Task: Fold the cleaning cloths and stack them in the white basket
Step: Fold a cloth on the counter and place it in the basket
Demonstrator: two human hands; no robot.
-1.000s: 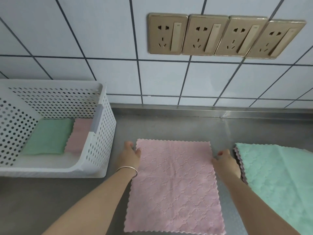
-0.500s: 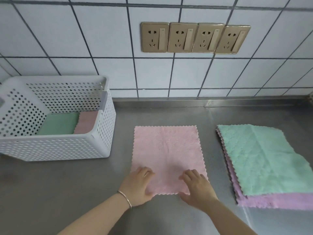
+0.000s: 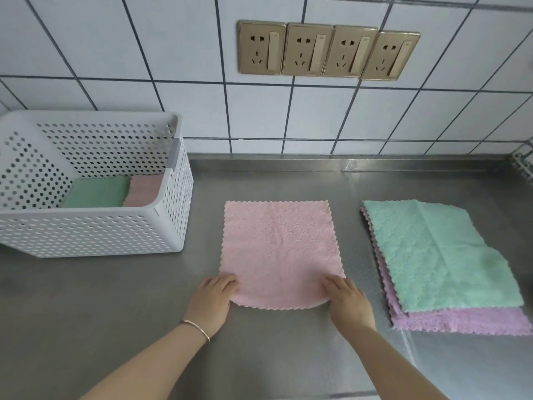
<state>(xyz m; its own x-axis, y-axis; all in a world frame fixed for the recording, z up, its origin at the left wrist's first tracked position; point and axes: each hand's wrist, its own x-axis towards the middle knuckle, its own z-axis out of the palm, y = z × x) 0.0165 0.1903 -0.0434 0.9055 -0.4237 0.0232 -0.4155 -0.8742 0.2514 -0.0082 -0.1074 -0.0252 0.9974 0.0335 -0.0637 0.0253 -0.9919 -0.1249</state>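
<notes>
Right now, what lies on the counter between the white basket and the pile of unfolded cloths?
In the head view, one pink cloth lies spread flat between the white basket and the pile, with bare steel counter on both sides of it.

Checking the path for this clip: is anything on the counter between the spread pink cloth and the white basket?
Nothing visible. The pink cloth, held at its near corners by the left hand and right hand, lies right of the white basket with only bare counter between. The stack of cloths sits on the far side.
</notes>
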